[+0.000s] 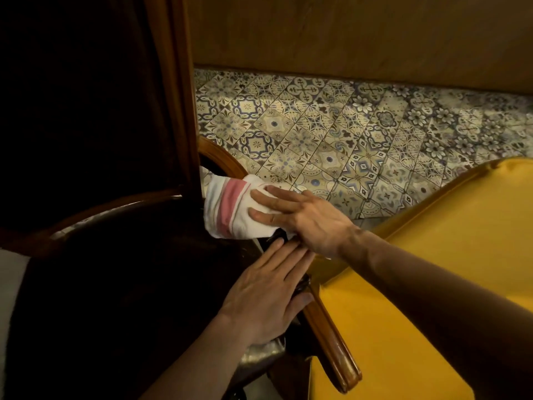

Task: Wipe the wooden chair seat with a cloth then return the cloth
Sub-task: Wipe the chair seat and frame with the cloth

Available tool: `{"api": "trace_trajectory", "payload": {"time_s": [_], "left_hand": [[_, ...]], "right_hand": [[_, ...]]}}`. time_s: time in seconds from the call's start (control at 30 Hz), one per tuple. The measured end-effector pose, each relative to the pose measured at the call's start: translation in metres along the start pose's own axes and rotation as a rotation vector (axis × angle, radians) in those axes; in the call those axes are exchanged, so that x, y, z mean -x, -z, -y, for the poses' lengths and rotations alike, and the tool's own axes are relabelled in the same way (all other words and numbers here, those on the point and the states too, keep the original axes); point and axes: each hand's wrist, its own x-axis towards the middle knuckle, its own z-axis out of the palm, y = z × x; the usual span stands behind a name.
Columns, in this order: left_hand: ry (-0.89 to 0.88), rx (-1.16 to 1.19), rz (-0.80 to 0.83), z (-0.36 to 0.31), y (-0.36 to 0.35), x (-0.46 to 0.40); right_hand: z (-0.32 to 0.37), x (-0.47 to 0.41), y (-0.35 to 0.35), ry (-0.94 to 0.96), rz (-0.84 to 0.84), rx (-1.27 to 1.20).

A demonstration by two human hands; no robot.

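A white cloth [230, 207] with a pink stripe lies bunched on the right edge of the dark chair seat [138, 284], close to the wooden back post [181, 111]. My right hand [305, 219] presses flat on the cloth with its fingers spread. My left hand [265, 295] rests palm down on the seat's right front edge, just below the right hand, thumb over the wooden arm rail [331, 339]. The seat is very dark and its surface shows little detail.
A yellow upholstered seat [432, 269] stands right beside the chair, touching the arm rail. Patterned floor tiles [346, 131] spread behind, ending at a wooden wall panel [346, 33]. The chair's tall dark backrest [86, 96] fills the left.
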Motion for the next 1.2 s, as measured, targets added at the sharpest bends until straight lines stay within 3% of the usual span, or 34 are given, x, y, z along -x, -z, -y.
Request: {"api": "trace_trajectory", "payload": {"time_s": [0.33,0.57,0.77,1.2], "left_hand": [[-0.01,-0.011,-0.032,0.003,-0.009,-0.002],[0.005,-0.031,-0.017,0.001,-0.006,-0.003],[0.006,-0.052,0.005,0.0,-0.001,-0.002],[0.057,-0.049,0.021,-0.009,0.008,0.003]], "right_hand": [[-0.035,-0.068,0.021,0.03,-0.04,0.025],[-0.027,-0.083,0.018,-0.097,-0.07,-0.105],[-0.02,-0.065,0.006,-0.085,-0.167,-0.242],[-0.002,0.006,-0.002,-0.053,-0.093,-0.285]]}}
